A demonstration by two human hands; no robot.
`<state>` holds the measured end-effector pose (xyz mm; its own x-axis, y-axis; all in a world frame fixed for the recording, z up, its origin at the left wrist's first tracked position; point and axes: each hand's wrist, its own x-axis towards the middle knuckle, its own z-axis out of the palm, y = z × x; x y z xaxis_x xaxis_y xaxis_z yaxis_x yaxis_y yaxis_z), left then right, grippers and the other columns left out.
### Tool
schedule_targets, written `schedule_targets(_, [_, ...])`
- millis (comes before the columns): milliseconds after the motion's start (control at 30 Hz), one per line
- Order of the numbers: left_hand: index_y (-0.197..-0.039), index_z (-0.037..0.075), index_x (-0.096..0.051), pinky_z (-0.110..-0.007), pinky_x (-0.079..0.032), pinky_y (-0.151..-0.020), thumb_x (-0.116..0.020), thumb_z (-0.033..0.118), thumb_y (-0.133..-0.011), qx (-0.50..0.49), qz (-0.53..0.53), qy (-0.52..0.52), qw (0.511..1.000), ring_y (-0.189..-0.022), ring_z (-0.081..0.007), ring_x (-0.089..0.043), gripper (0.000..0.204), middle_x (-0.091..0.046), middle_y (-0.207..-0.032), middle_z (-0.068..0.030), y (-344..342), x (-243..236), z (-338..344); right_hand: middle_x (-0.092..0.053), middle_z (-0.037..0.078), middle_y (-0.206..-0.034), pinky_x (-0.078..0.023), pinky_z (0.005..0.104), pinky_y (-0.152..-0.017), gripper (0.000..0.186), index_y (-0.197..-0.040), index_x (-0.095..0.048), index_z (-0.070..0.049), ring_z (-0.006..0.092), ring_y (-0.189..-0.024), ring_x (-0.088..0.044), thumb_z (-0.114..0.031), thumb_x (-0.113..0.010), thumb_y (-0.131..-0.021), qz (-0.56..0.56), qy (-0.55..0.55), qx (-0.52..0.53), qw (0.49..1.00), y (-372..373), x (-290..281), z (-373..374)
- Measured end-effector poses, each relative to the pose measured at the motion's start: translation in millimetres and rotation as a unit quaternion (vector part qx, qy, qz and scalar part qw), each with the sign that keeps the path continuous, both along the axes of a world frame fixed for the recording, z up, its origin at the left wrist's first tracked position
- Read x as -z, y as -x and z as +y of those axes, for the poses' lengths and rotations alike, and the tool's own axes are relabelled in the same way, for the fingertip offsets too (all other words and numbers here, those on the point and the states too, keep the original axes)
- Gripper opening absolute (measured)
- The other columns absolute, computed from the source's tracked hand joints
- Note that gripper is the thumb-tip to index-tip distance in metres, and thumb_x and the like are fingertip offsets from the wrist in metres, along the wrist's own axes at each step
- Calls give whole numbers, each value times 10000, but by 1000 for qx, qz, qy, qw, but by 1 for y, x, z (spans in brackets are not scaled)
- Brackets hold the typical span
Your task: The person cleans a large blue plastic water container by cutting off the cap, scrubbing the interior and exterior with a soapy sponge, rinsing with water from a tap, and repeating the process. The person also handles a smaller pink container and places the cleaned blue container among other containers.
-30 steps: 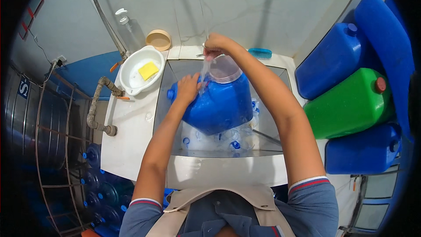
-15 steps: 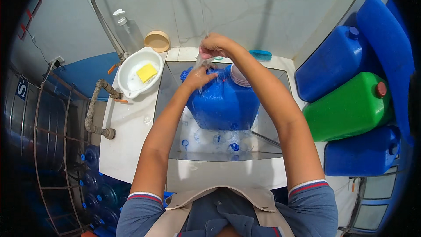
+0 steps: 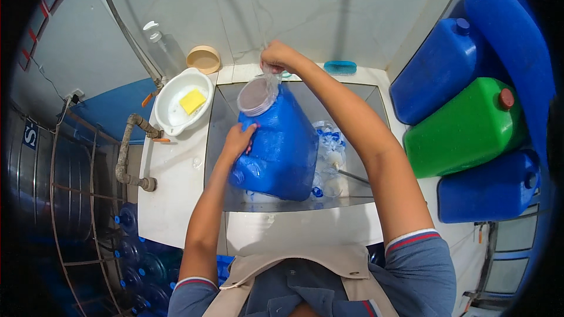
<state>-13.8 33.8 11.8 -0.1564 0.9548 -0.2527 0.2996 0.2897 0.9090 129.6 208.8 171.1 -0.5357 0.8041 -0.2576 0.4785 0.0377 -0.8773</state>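
A blue water jug [image 3: 282, 152] stands tilted in the sink basin [image 3: 364, 103], its wide pinkish-white lid [image 3: 257, 98] toward the far left. Its small blue spout cap [image 3: 237, 177] points toward me on the near left. My left hand [image 3: 238, 142] is closed round the jug's handle. Beyond the lid, my right hand [image 3: 278, 58] is held up with its fingers curled together in a thin stream of water [image 3: 254, 0]. Clear, shiny water or film hangs below those fingers onto the jug; what they pinch, if anything, is hidden.
Small blue-and-clear caps [image 3: 333, 138] and a thin rod [image 3: 352, 176] lie in the basin. To the left sits a white tub [image 3: 167, 97] with a yellow sponge [image 3: 192, 101]. A blue brush [image 3: 340, 67] lies on the back ledge. Blue and green jugs [image 3: 461, 132] crowd the right side.
The blue jug has been turned and tipped, its lid swinging from the right to the far left. My left hand has moved nearer to me and onto its handle. My right hand stays raised.
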Motion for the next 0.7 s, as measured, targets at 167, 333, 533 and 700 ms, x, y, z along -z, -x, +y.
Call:
schedule_targets(167, [-861, -11, -531, -277, -407, -380, -614, 295, -873, -68, -51, 1, 996, -430, -123, -522, 318, -534, -576, -58, 8, 20, -39, -651, 216, -706, -578, 326, -589, 108, -654, -606, 63, 275, -665, -690, 68, -504, -687, -119, -13, -40, 992, -4, -3, -8])
schedule_targets(333, [-1027, 28, -584, -386, -468, -535, -644, 355, -845, 60, 251, -158, 953, -564, -254, -583, 379, -589, -652, -118, 2, 1, -19, -654, 182, -812, -587, 274, -648, 142, -867, -617, 84, 241, -663, -688, 51, -526, -762, -4, 119, -12, 993, -7, -8, -5])
schedule_targets(533, [-1080, 33, -594, -452, -446, -790, -638, 370, -827, 15, 473, -272, 838, -910, -368, -574, 424, -621, -953, -193, -31, 5, 65, -647, 150, -762, -584, 308, -610, 97, -823, -629, 57, 245, -666, -687, 40, -546, -775, -2, 75, 28, 997, 8, -8, -1])
schedule_targets(700, [-1064, -6, -583, -429, -445, -860, -601, 277, -863, 198, 341, -342, 853, -969, -389, -565, 348, -597, -1068, -221, -73, -34, 76, -660, 184, -737, -529, 354, -553, 130, -761, -651, 71, 260, -627, -670, -14, -554, -766, 27, -112, -34, 993, -23, 28, 18])
